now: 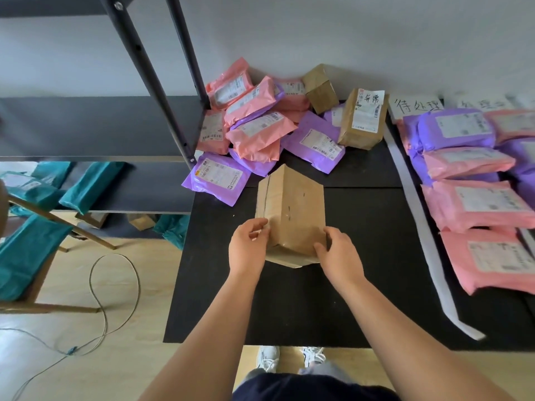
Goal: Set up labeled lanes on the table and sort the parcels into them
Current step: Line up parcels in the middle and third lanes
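A brown taped cardboard parcel [292, 209] stands on the black table [362, 299] in front of me. My left hand [249, 241] grips its near left corner and my right hand [335, 250] grips its near right corner. Behind it lies a loose heap of pink and purple mailer bags [254, 123] with two more brown boxes; one box [363, 123] carries a handwritten white label. A white paper strip [417, 215] runs down the table as a lane divider. To its right, pink and purple bags [474, 198] lie in rows below a handwritten sign [415, 107].
A dark metal shelf rack [162, 82] stands at the left against the table's corner, with teal bags [86, 186] on its lower shelf. A thin cable [115, 285] loops over the wooden floor. My shoes [289, 360] show beneath the table's near edge.
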### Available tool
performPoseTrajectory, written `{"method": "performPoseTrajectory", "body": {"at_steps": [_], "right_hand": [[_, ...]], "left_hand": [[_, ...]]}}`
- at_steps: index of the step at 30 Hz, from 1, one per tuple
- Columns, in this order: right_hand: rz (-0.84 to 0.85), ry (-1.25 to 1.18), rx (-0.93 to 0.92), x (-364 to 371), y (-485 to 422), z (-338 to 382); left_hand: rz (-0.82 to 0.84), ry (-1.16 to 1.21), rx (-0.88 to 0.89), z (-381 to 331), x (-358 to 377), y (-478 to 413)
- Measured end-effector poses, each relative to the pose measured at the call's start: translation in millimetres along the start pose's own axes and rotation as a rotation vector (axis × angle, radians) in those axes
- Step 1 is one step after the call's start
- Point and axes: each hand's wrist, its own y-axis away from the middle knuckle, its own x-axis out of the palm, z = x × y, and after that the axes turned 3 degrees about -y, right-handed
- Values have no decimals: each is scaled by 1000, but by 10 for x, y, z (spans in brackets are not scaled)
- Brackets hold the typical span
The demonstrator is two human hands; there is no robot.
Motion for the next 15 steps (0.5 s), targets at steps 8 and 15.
{"method": "performPoseTrajectory", "body": {"at_steps": [8,15], "right_hand": [[17,-193,71,-195,4,115],[77,-205,40,-235,-46,135]], "left_hand": [[132,44,-193,-139,152,3],[97,-84,-59,-205,283,-5]]}}
